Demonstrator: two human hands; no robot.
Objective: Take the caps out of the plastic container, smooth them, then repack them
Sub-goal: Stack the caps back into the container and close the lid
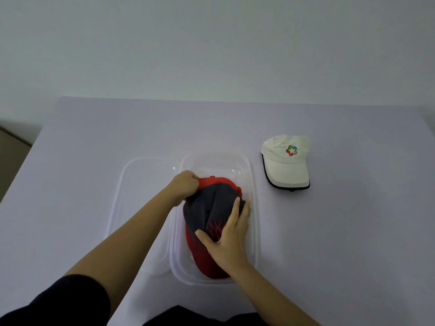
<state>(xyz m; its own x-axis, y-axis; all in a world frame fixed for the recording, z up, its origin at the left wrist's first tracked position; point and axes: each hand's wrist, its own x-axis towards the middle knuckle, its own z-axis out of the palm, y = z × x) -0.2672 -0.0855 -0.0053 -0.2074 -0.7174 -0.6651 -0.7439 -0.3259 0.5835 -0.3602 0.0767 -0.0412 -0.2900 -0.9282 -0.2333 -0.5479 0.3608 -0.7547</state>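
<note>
A dark grey cap with a red brim (211, 208) lies inside the clear plastic container (253, 182) at the table's middle, brim toward me. My left hand (186, 184) grips the cap's red back strap at the far end. My right hand (229, 234) lies over the crown and brim, fingers spread around the cap's front with the red emblem. A cream cap with a multicoloured logo (286, 161) sits upright on the table to the right of the container, apart from both hands.
The container's clear lid (141, 184) lies flat against the container's left side, partly under my left forearm. The table is covered in a pale lilac cloth (353, 231); its far edge meets a plain wall.
</note>
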